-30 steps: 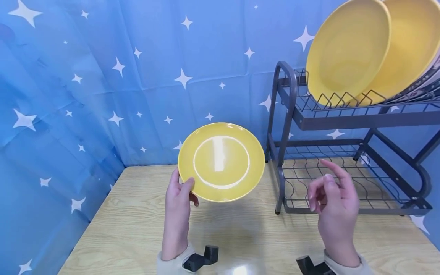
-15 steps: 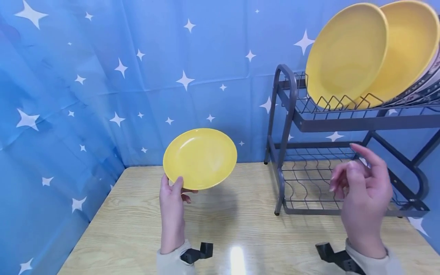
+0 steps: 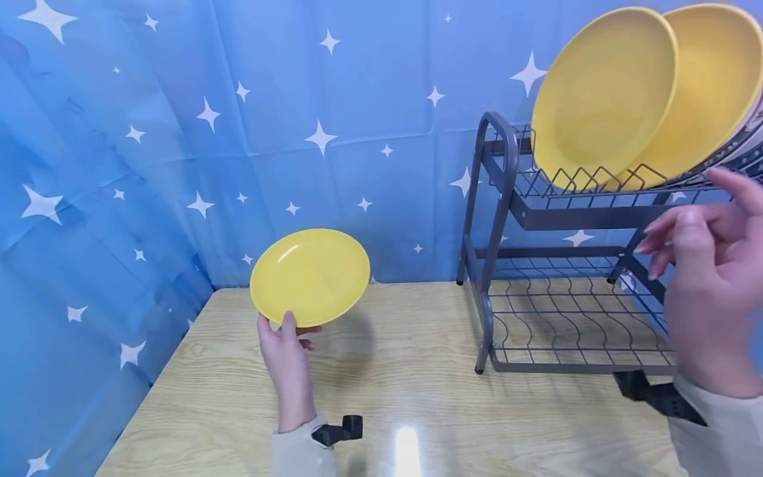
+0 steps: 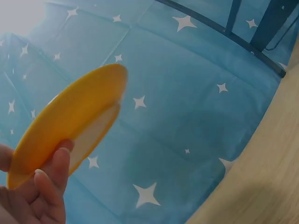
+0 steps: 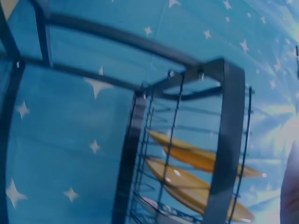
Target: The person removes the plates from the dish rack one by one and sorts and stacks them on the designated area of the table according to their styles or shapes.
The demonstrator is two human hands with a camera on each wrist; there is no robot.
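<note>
My left hand (image 3: 287, 354) pinches the near-left rim of a yellow plate (image 3: 310, 275), thumb on top and fingers underneath. The plate is tilted and held above the table. From the left wrist view, the underside of the plate (image 4: 74, 126) shows, with fingertips against it. My right hand (image 3: 715, 265) hangs in the air before the right part of a dark dish rack (image 3: 572, 217), fingers loosely bent and nothing in them. Two yellow plates, a front one (image 3: 602, 99) and one behind it (image 3: 709, 93), lean on the rack's upper tier, beside patterned dishes (image 3: 736, 142) partly cut off.
The rack's lower wire shelf (image 3: 554, 311) sits just above the wooden table (image 3: 417, 384). A blue curtain with white stars (image 3: 381, 79) hangs behind and to the left. The rack's left legs stand right of the held plate.
My left hand has carried the yellow plate leftward and away from me. My right hand has moved right and up, toward the rack's upper tier.
</note>
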